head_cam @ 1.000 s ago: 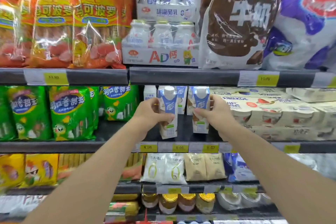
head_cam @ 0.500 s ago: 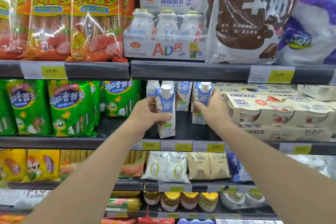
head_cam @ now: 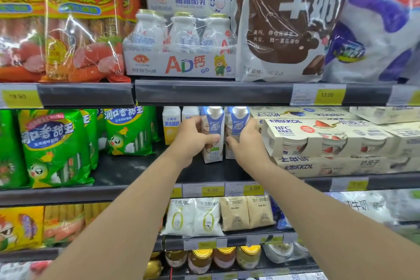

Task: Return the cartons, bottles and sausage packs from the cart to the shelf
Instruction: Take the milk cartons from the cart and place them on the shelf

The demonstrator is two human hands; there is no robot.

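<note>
Two blue-and-white drink cartons with white caps stand side by side on the dark middle shelf (head_cam: 127, 173). My left hand (head_cam: 193, 137) grips the left carton (head_cam: 213, 134) from its left side. My right hand (head_cam: 246, 143) wraps the right carton (head_cam: 237, 124), hiding its lower half. Both cartons are upright, set deep under the upper shelf edge. Two more white cartons (head_cam: 171, 125) stand just behind and to the left. The cart is out of view.
Green sausage packs (head_cam: 54, 148) fill the middle shelf's left; boxed yoghurt multipacks (head_cam: 325, 138) crowd its right. Orange sausage packs (head_cam: 79, 29), bottle trays (head_cam: 181, 50) and milk bags (head_cam: 284, 20) sit on the upper shelf. Pouches (head_cam: 193, 216) and jars (head_cam: 200, 259) are below.
Both hands have pushed the two cartons further back on the middle shelf and closer together. My view has moved nearer to the shelf.
</note>
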